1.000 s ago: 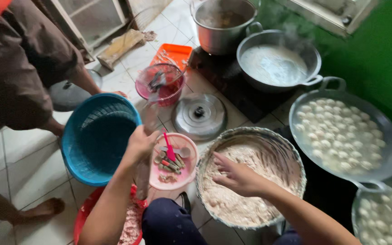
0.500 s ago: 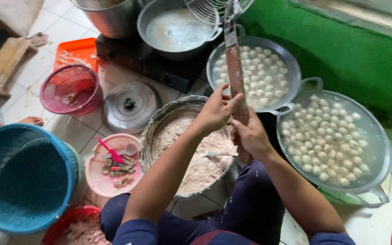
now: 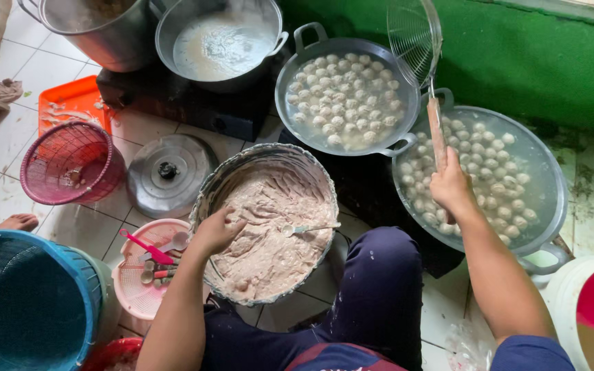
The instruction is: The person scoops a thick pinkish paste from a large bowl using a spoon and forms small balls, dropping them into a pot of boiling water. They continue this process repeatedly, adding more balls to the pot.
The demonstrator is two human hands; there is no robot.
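At the near rim of the big metal basin of pinkish paste (image 3: 262, 227): left hand (image 3: 214, 232), fingers curled down into the paste, closed on a lump or not, cannot tell. On the paste just right of that hand, a spoon (image 3: 307, 228) lying loose. Right of the basin, right hand (image 3: 452, 187) clenched round the wooden handle of a wire skimmer (image 3: 417, 48), mesh raised above a pan of pale balls in water (image 3: 486, 178). Beyond the basin, a second pan of balls (image 3: 345, 96) and a pot of cloudy liquid (image 3: 218, 41). Left of the basin, a metal lid (image 3: 170, 172), a pink basket (image 3: 70, 163), a blue basket (image 3: 25, 302).
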